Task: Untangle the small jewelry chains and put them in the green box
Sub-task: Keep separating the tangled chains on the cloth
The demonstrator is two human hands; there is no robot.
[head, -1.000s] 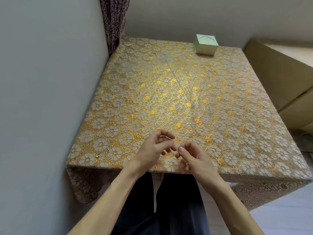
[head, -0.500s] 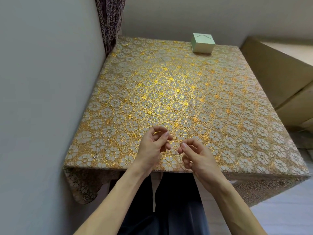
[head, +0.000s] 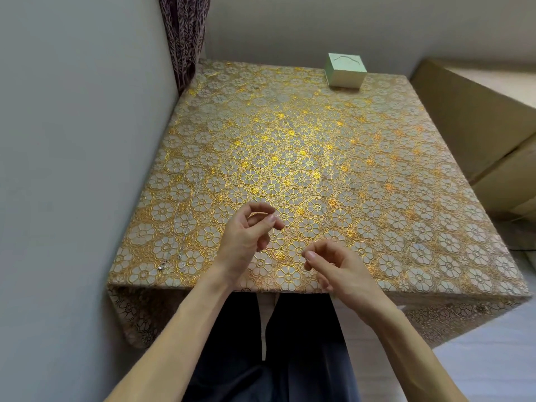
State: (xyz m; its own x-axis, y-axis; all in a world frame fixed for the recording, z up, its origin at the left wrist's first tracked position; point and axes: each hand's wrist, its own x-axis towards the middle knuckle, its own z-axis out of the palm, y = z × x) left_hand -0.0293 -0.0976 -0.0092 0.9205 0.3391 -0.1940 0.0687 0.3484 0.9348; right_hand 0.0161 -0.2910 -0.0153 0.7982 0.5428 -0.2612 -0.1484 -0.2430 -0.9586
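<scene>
**Chains: one laid out, none seen in the box**

Table (head: 377,175): covered in a gold flower-patterned cloth.

Green box (head: 345,72): stood at the far edge, well apart from both hands. A thin curved mark showed on its top; chain or trim, I could not tell.

Left hand (head: 246,236), right hand (head: 333,265): hovered apart over the near edge, fingers curled toward thumbs. Whether they pinched anything was too fine to see.

Silver chain (head: 180,253): lay stretched along the cloth's left side, its long axis running from the near edge toward the far one.

Judgement: untangling looked partly done, boxing wholly left.
</scene>
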